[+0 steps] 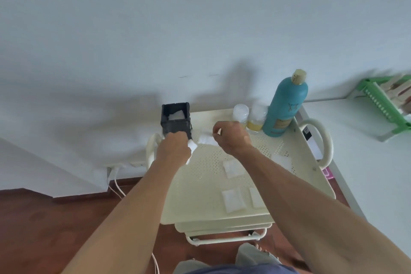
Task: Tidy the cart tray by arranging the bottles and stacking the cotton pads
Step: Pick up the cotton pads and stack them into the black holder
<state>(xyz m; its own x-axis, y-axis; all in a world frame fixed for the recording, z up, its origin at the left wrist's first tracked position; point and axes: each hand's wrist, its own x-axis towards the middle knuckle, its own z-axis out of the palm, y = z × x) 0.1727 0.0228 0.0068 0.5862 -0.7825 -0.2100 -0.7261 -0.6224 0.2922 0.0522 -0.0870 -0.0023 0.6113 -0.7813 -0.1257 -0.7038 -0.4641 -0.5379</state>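
Note:
On the cream perforated cart tray (200, 198), a black square holder (176, 118) with cotton pads inside stands at the far left corner. My left hand (174, 149) is just in front of it, shut on white cotton pads (192, 146). My right hand (231, 138) hovers mid-tray with fingers curled, above a loose pad (205, 140); whether it grips that pad I cannot tell. Several other pads (233, 200) lie scattered on the tray. A tall teal bottle (284, 107) and two small clear bottles (256, 118) stand together at the far right corner.
The tray has looped handles at the left (152, 144) and right (320, 140). A white table (378, 173) to the right carries a green rack (384, 104). White cables (115, 182) hang by the wall at left. Wooden floor lies below.

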